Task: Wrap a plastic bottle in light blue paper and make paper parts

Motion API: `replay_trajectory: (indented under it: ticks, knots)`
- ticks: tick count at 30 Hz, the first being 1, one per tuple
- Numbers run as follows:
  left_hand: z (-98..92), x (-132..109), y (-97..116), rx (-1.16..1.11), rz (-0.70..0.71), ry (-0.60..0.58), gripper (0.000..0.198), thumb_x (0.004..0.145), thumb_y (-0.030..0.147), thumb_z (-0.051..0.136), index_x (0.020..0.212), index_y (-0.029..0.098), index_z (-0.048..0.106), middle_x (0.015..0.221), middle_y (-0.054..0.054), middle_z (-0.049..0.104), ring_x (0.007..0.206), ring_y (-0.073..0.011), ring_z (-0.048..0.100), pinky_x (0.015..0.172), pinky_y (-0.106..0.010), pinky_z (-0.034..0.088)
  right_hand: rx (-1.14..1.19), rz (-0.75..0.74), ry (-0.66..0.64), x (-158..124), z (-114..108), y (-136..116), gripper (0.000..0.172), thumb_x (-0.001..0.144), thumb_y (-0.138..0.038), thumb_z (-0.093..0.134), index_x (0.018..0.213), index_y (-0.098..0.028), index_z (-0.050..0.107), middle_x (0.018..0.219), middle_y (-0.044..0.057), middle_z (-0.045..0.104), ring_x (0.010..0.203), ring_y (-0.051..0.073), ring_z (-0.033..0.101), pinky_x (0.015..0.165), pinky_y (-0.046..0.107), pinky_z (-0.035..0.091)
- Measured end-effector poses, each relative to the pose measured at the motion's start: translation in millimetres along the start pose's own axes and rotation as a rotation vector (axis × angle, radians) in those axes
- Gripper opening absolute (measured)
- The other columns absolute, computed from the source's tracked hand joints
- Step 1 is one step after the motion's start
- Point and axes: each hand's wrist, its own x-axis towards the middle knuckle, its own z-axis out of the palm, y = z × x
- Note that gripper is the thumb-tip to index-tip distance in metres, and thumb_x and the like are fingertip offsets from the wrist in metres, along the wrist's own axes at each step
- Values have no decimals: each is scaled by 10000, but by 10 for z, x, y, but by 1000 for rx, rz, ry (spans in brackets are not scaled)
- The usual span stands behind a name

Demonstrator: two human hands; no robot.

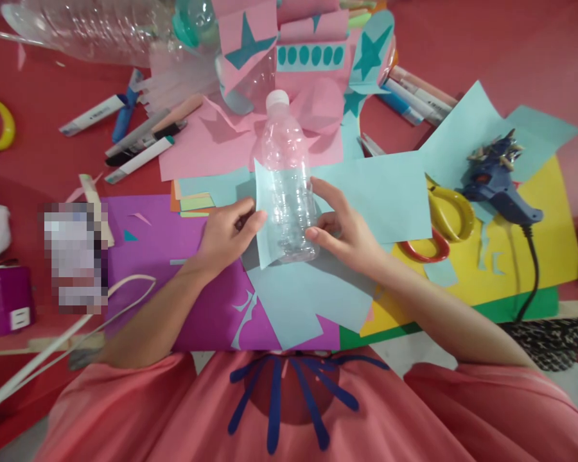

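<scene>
Nearest the lens, coral garment with dark blue stripes, spread across the near edge. Just beyond, left hand and right hand, both closed in a light grasp on small clear bottle, at scene centre over the desk. Left thumb pressed on pale blue paper strip, pinning it to the bottle's left flank, probably to stop it springing off the curved wall. Right fingertips set on the opposite flank, steadying against that push.

Bottle: transparent, ribbed, empty so far as visible, white cap toward the far side, base toward the near side; standing or tilted, not decidable. Strip behind and left of the bottle, one edge free.

Beneath the hands, overlapping sheets: purple sheet to the left, larger pale blue sheet to the right, pink sheet farther off, yellow sheet at right. Scissors and blue glue gun laid at right, near the right hand, likely for ready reach; cord trailing nearward. Markers grouped at far left. Decorated bottle with teal stars and large clear bottle along the far edge, well apart from the hands.
</scene>
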Motion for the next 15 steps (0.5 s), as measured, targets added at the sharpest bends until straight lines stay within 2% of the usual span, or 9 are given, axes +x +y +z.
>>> replay_trajectory:
  ticks: [2, 3, 5, 7, 9, 12, 15]
  knots:
    - [36, -18, -34, -70, 58, -5, 368, 935, 499, 397, 705, 219, 456, 591, 38, 470, 521, -104, 446, 512, -247, 397, 22, -31, 19, -1, -10, 61, 707, 870, -615, 536, 1476, -343, 295, 1455, 90, 446, 598, 78, 569, 519, 286, 539]
    - [60, -26, -57, -97, 88, 1, 339, 948, 512, 392, 845, 220, 529, 712, 13, 566, 608, -116, 531, 572, -252, 457, 33, -45, 21, 0, -18, 88, 698, 873, -618, 531, 1473, -347, 298, 1472, 88, 429, 594, 73, 565, 519, 285, 541]
    - [111, -36, -110, -99, 168, 30, 391, 940, 541, 437, 1164, 232, 521, 1028, -59, 632, 857, -155, 626, 727, -285, 537, 55, -70, 14, 5, -33, 134, 701, 873, -632, 520, 1475, -356, 290, 1476, 85, 424, 597, 75, 571, 521, 288, 545]
    - [151, -38, -167, -24, 268, 24, 533, 934, 570, 444, 1369, 263, 414, 1286, -111, 541, 1122, -218, 587, 880, -347, 546, 76, -94, -2, 11, -44, 171, 727, 863, -653, 517, 1483, -364, 271, 1457, 83, 440, 625, 92, 594, 521, 293, 549]
    - [173, -36, -216, 61, 343, 1, 609, 939, 593, 409, 1468, 308, 312, 1447, -117, 415, 1313, -277, 470, 1007, -418, 502, 97, -112, -22, 16, -50, 202, 765, 844, -667, 536, 1490, -369, 256, 1434, 80, 456, 669, 116, 619, 525, 301, 555]
    - [183, -29, -266, 123, 364, -9, 642, 944, 624, 347, 1517, 366, 214, 1553, -83, 304, 1439, -313, 325, 1137, -509, 381, 119, -113, -47, 15, -47, 228, 809, 820, -673, 565, 1499, -365, 249, 1381, 80, 492, 716, 143, 632, 534, 307, 560]
    - [186, -16, -287, 139, 351, -31, 655, 942, 642, 301, 1532, 401, 151, 1595, -51, 265, 1485, -302, 248, 1188, -532, 300, 119, -91, -30, -2, -22, 215, 801, 824, -659, 571, 1497, -348, 268, 1363, 83, 507, 740, 143, 627, 565, 303, 564]
